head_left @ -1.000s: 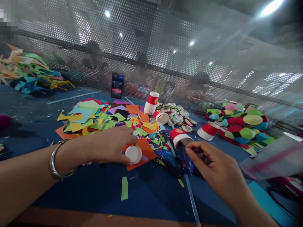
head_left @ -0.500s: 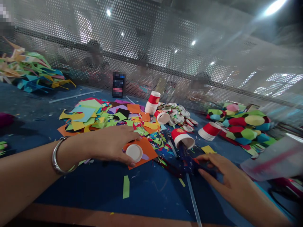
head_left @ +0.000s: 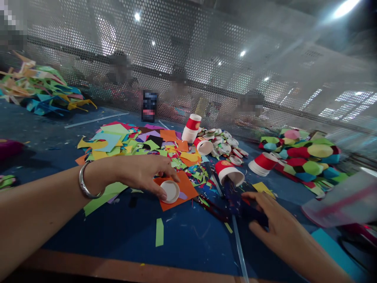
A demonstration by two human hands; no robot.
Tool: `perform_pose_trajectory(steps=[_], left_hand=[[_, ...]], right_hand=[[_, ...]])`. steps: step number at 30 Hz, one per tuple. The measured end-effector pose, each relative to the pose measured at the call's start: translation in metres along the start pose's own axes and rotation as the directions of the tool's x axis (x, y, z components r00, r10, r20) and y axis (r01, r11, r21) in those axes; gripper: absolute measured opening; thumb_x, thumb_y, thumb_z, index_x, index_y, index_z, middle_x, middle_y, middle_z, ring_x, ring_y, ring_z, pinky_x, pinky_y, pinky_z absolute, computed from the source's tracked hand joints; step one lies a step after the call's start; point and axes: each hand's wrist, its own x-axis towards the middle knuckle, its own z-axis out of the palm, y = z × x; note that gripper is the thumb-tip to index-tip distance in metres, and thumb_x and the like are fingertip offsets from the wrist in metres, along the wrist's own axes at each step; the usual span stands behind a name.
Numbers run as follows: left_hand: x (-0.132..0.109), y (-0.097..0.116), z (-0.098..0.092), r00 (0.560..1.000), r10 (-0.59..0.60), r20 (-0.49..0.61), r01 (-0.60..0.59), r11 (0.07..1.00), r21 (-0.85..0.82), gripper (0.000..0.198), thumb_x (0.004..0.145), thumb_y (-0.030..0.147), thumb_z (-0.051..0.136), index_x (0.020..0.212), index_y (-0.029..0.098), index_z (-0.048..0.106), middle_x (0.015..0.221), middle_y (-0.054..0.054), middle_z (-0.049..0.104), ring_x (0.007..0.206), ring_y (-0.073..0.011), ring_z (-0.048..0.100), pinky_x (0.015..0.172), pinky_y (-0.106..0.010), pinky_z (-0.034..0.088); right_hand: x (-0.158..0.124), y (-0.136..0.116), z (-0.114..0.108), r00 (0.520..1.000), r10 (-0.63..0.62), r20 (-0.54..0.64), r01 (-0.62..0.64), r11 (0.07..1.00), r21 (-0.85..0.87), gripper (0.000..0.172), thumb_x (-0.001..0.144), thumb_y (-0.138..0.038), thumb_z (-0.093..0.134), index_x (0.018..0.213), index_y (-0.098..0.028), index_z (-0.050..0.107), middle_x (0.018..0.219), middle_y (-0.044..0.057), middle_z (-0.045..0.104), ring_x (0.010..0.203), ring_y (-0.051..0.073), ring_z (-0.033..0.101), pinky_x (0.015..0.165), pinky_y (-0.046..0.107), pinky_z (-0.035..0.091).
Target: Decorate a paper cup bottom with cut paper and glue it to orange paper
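Observation:
My left hand (head_left: 151,177), with a silver bangle on its wrist, has its thumb and a fingertip at the rim of a round white cup bottom (head_left: 171,191). That piece lies on a square of orange paper (head_left: 187,185). Around the handle of a dark blue glue gun (head_left: 235,200), my right hand (head_left: 271,220) has its fingers and thumb spread apart. The gun's front end sits in the mouth of a tipped red-and-white paper cup (head_left: 226,171). A clear glue stick (head_left: 240,251) trails behind the gun. Scissors (head_left: 213,212) with dark red handles lie beside it.
Coloured paper scraps (head_left: 108,141) are heaped beyond my left hand. Behind stand stacked cups (head_left: 192,127) and a pile of cut cup pieces (head_left: 225,143). Coloured paper shapes (head_left: 306,155) and a translucent container (head_left: 332,200) are at right. A perforated screen (head_left: 206,74) borders the table's far side.
My left thumb has moved up to the cup bottom's edge, and the fingers have come closer to it. My right fingers and thumb have spread wider around the glue gun. The view shifted slightly.

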Motion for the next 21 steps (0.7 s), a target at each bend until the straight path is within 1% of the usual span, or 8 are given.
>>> perform_pose_trajectory(steps=[3,6,10,13,16,18,21], left_hand=[[0.003,-0.004,0.002,1.000,0.018,-0.009,-0.018,1.000,-0.016,0.052,0.080,0.050,0.071,0.126,0.026,0.065,0.112,-0.006,0.062,0.105,-0.0222,0.055,0.091,-0.031,0.039],[0.004,-0.006,0.004,1.000,0.017,-0.001,-0.017,1.000,-0.023,0.053,0.080,0.052,0.071,0.126,0.027,0.065,0.111,-0.006,0.063,0.100,-0.0215,0.056,0.088,-0.031,0.040],[0.003,-0.005,0.003,0.999,0.041,-0.013,-0.041,0.999,-0.030,0.050,0.082,0.049,0.068,0.126,0.026,0.065,0.110,-0.007,0.065,0.099,-0.0211,0.058,0.087,-0.031,0.041],[0.002,-0.004,0.002,0.999,0.026,-0.028,-0.027,0.999,-0.036,0.050,0.082,0.049,0.068,0.126,0.026,0.065,0.114,-0.007,0.065,0.101,-0.0217,0.059,0.086,-0.031,0.041],[0.001,-0.003,0.002,1.000,0.011,-0.024,-0.012,0.999,-0.038,0.054,0.080,0.051,0.069,0.128,0.026,0.063,0.117,-0.008,0.065,0.102,-0.0229,0.060,0.087,-0.031,0.041],[0.002,-0.003,0.003,1.000,0.005,-0.023,-0.006,1.000,-0.027,0.055,0.078,0.050,0.070,0.127,0.026,0.064,0.115,-0.008,0.065,0.101,-0.0234,0.060,0.086,-0.031,0.041],[0.004,-0.004,0.005,1.000,0.004,-0.027,-0.004,1.000,-0.016,0.051,0.076,0.047,0.073,0.123,0.026,0.066,0.112,-0.006,0.065,0.099,-0.0225,0.059,0.084,-0.030,0.041]], right_hand=[[0.000,0.002,0.005,1.000,-0.013,-0.029,0.013,1.000,-0.012,0.047,0.080,-0.020,0.050,0.127,-0.025,0.050,0.123,0.009,0.063,0.110,0.029,0.064,0.091,0.045,0.052],[-0.001,0.004,0.007,0.997,-0.028,-0.074,0.028,1.000,-0.008,0.044,0.081,-0.022,0.050,0.126,-0.024,0.052,0.123,0.009,0.063,0.108,0.028,0.065,0.091,0.045,0.052],[-0.005,0.006,0.008,0.990,-0.055,-0.127,0.055,0.998,-0.007,0.043,0.082,-0.021,0.050,0.125,-0.023,0.053,0.122,0.010,0.064,0.110,0.030,0.064,0.093,0.046,0.051],[-0.007,0.007,0.008,0.990,-0.069,-0.124,0.069,0.998,-0.004,0.044,0.084,-0.022,0.051,0.127,-0.023,0.051,0.124,0.010,0.063,0.114,0.031,0.062,0.097,0.049,0.049],[-0.008,0.009,0.009,0.991,-0.084,-0.107,0.084,0.996,-0.005,0.043,0.086,-0.023,0.051,0.128,-0.023,0.050,0.124,0.011,0.063,0.116,0.031,0.061,0.098,0.051,0.049],[-0.010,0.011,0.008,0.992,-0.085,-0.092,0.083,0.996,-0.016,0.043,0.087,-0.023,0.050,0.130,-0.024,0.049,0.127,0.011,0.062,0.117,0.031,0.061,0.097,0.051,0.050],[-0.013,0.014,0.004,0.991,-0.105,-0.089,0.102,0.994,-0.035,0.044,0.089,-0.025,0.050,0.133,-0.026,0.048,0.131,0.010,0.060,0.120,0.032,0.059,0.098,0.052,0.049]])
